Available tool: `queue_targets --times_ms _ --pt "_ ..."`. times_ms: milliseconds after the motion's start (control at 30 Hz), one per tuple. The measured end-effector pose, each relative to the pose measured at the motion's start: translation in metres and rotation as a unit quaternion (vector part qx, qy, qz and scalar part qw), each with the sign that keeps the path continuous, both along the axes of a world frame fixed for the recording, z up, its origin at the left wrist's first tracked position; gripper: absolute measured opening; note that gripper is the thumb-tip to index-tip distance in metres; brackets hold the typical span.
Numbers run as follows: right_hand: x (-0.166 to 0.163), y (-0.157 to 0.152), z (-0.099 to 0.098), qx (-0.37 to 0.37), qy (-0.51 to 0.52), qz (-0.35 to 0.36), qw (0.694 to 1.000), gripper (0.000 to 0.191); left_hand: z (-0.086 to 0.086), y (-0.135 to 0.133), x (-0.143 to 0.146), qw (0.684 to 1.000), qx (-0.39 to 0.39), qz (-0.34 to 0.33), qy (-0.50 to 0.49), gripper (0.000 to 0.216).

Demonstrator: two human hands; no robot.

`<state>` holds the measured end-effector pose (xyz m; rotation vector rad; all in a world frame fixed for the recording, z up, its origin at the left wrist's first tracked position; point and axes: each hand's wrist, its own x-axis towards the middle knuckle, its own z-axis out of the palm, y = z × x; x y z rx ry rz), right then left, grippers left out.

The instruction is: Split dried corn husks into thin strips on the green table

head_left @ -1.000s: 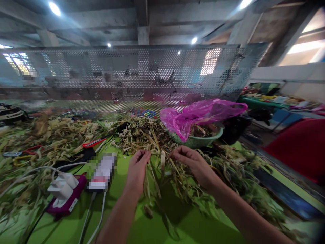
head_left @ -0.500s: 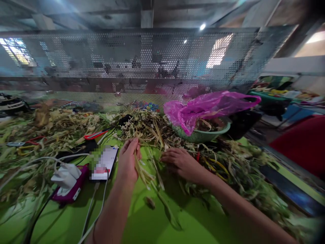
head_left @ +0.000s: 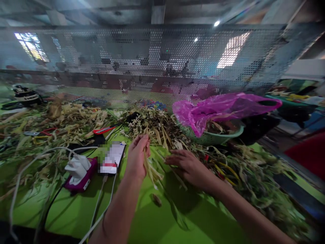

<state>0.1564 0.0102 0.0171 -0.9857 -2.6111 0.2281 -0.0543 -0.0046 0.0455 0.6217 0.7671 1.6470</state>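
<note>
My left hand (head_left: 138, 154) is closed in a pinch on a few pale dried plant leaves (head_left: 153, 173), which hang down towards the table. To its right, my right hand (head_left: 189, 164) is held palm down with fingers stretched out. A thin pale stalk (head_left: 181, 183) lies below its fingers; whether they touch it I cannot tell. Ahead of both hands is a heap of dried plant scraps (head_left: 152, 123). A small brown plant piece (head_left: 156, 200) and a long green leaf (head_left: 177, 213) lie nearer me on the green table (head_left: 142, 227).
A phone (head_left: 114, 157) and a purple power strip (head_left: 81, 183) with white cables lie left. Beyond them is a red cutter knife (head_left: 104, 130). A green basket (head_left: 215, 138) under a pink plastic bag (head_left: 215, 106) stands back right. Yellow-handled scissors (head_left: 228, 171) lie among leaves.
The view has turned slightly left, so everything sits further right. A stalk between my hands has shifted right, below my right hand. My left hand keeps its pinch on the dried leaves.
</note>
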Motion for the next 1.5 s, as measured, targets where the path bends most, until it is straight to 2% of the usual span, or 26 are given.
queue_targets --times_ms 167,267,367,400,467,567,633,700,800,933,1000,1300,1500 --pt "0.019 0.015 -0.009 -0.006 0.010 -0.044 0.999 0.030 0.009 -0.006 -0.002 0.999 0.041 -0.017 -0.026 0.026" --pt "0.022 0.017 -0.004 -0.024 0.054 -0.046 0.997 0.023 0.011 -0.007 -0.002 0.999 0.026 -0.023 -0.031 0.027" --pt "0.011 0.005 0.008 -0.099 0.152 -0.063 0.981 0.026 0.010 -0.009 0.001 0.999 0.014 -0.041 0.011 0.028" --pt "0.005 0.000 0.012 -0.136 0.197 -0.083 0.967 0.030 0.008 -0.010 0.003 0.998 0.006 -0.048 0.042 0.028" --pt "-0.005 -0.012 0.018 -0.227 0.301 -0.103 0.920 0.038 0.005 -0.011 0.009 0.990 -0.006 -0.063 0.124 0.026" --pt "-0.018 -0.026 0.020 -0.392 0.436 -0.057 0.808 0.048 -0.001 -0.014 0.019 0.963 0.020 -0.075 0.258 0.021" --pt "-0.024 -0.030 0.018 -0.445 0.491 -0.039 0.748 0.048 -0.005 -0.015 0.025 0.941 0.046 -0.071 0.328 0.020" --pt "-0.026 -0.031 0.015 -0.453 0.518 -0.043 0.725 0.041 -0.008 -0.015 0.028 0.928 0.057 -0.069 0.361 0.020" --pt "-0.026 -0.029 0.011 -0.428 0.516 -0.059 0.740 0.034 -0.012 -0.015 0.030 0.924 0.048 -0.073 0.373 0.021" --pt "-0.023 -0.026 0.008 -0.352 0.470 -0.103 0.803 0.032 -0.015 -0.013 0.030 0.916 0.044 -0.079 0.390 0.023" --pt "-0.021 -0.026 0.006 -0.325 0.449 -0.116 0.824 0.031 -0.015 -0.013 0.030 0.915 0.043 -0.091 0.391 0.022" --pt "-0.015 -0.029 0.012 -0.304 0.430 -0.129 0.840 0.033 -0.016 -0.015 0.029 0.923 0.005 -0.141 0.359 0.022" --pt "-0.012 -0.029 0.012 -0.284 0.394 -0.132 0.864 0.030 -0.019 -0.012 0.027 0.923 0.000 -0.142 0.358 0.025"
